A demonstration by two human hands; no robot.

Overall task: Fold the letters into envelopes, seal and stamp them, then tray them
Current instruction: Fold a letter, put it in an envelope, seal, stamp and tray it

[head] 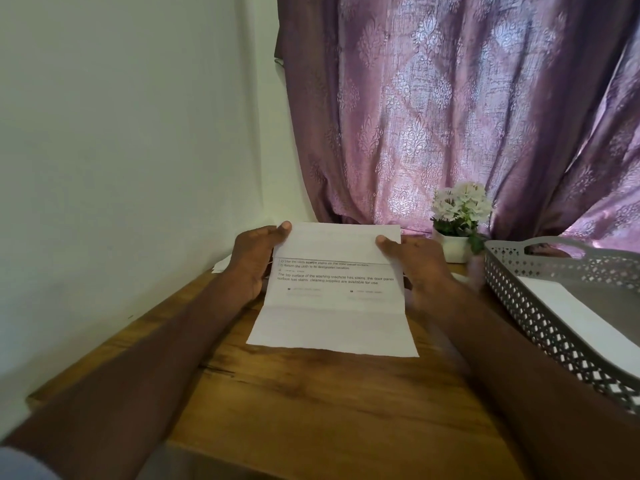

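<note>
Wooden table (311, 403), letter (332, 299) between both hands, left grip (254, 261) and right grip (414, 268) pinching its side edges

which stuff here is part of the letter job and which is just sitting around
Job: letter, held by left hand and right hand; grey tray; white papers behind the left hand.
Not job: flower pot; curtain; table.

Purple damask curtain (450, 109), grey lattice tray (540, 320)
</note>
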